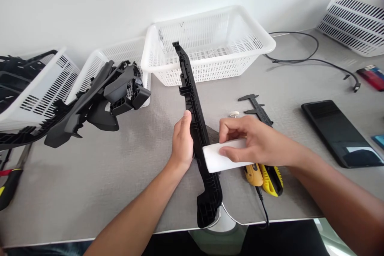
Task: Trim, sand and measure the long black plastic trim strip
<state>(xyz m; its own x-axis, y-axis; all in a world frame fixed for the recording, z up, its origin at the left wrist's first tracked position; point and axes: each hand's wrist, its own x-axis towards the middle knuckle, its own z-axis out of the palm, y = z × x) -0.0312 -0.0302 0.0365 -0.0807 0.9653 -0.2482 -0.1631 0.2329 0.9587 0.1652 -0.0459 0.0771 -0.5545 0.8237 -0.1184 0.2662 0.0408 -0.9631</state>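
Note:
My left hand (183, 142) is closed around the middle of a long black plastic trim part (199, 128), its thumb along the near side. The part stands steeply in the view, its ribbed side showing and its lower end close to the table's front edge. In my right hand (249, 140) is a white rectangular block (223, 156), pinched between thumb and fingers. One end of the block overlaps the trim part below my left hand; whether they touch I cannot tell. Beneath my right hand lie a yellow-orange corded tool (254, 175) and a yellow utility knife (272, 180), both partly hidden.
A white basket (207, 62) stands at the back. On the left, more baskets (49, 92) hold several black plastic parts (99, 100). A caliper (258, 110), phone (342, 132), black cable (315, 61) and red lighter (370, 78) lie rightward. Pliers (12, 184) lie far left.

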